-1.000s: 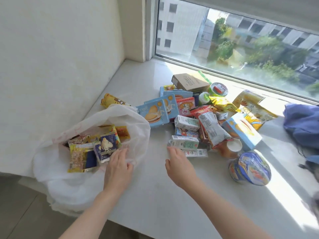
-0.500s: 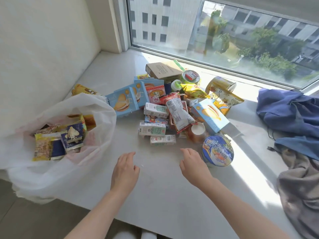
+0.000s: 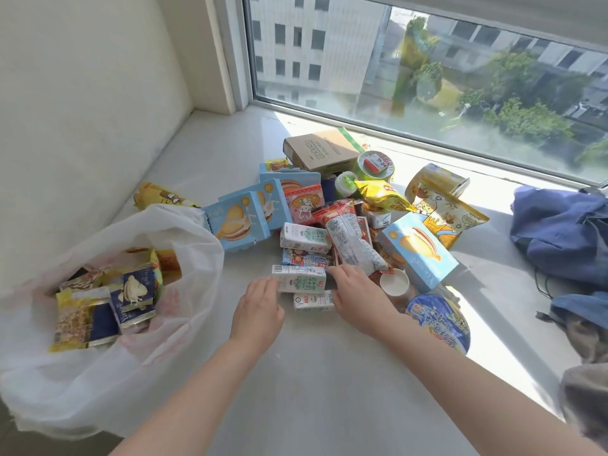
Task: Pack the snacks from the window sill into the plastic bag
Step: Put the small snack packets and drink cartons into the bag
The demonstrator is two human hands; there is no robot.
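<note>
A heap of snacks lies on the white window sill (image 3: 322, 373): blue biscuit boxes (image 3: 235, 220), small milk cartons, foil bags and a round blue noodle bowl (image 3: 439, 320). At the left the white plastic bag (image 3: 138, 357) gapes open with several packets inside. My left hand (image 3: 258, 309) reaches the left end of a small green-and-white milk carton (image 3: 301, 279), fingers straight and touching it. My right hand (image 3: 353, 296) lies at that carton's right end, over a second carton (image 3: 312, 301), fingers loosely bent.
A brown cardboard box (image 3: 320, 153) and a green-lidded cup (image 3: 375, 166) sit near the window glass. Blue clothing (image 3: 559, 232) and grey fabric (image 3: 585, 399) lie at the right. A white cup (image 3: 394, 283) stands beside my right hand. The wall bounds the left side.
Both hands have moved forward from the bare sill to the small milk cartons at the front of the heap. The view has shifted left to right, so the bag sits further left.
</note>
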